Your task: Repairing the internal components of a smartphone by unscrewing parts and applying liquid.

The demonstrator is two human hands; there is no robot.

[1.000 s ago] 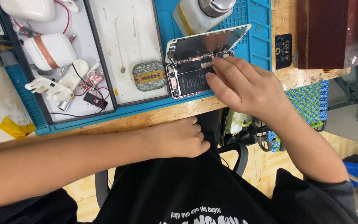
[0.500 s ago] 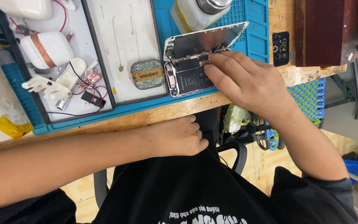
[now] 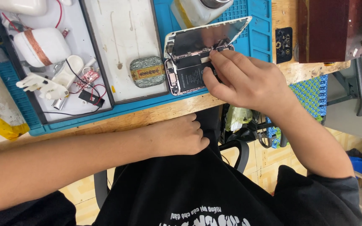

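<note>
Since the earlier frames the right hand (image 3: 248,81) has slid a little further over the opened smartphone (image 3: 191,75), its fingertips now covering more of the lower body near the hinge line; the left hand has kept its place. The phone lies on the blue work mat (image 3: 258,29) near the bench's front edge, its long axis running roughly away from the person, the lifted screen panel (image 3: 208,37) tilted up and away beyond the body. It sits directly under the right fingers (image 3: 221,62), which are pressed close together, tips down on the internals; whether they pinch anything cannot be told. The left hand (image 3: 179,136) rests loosely curled at the wooden edge (image 3: 139,119), well apart from the phone, beside nothing it holds.
</note>
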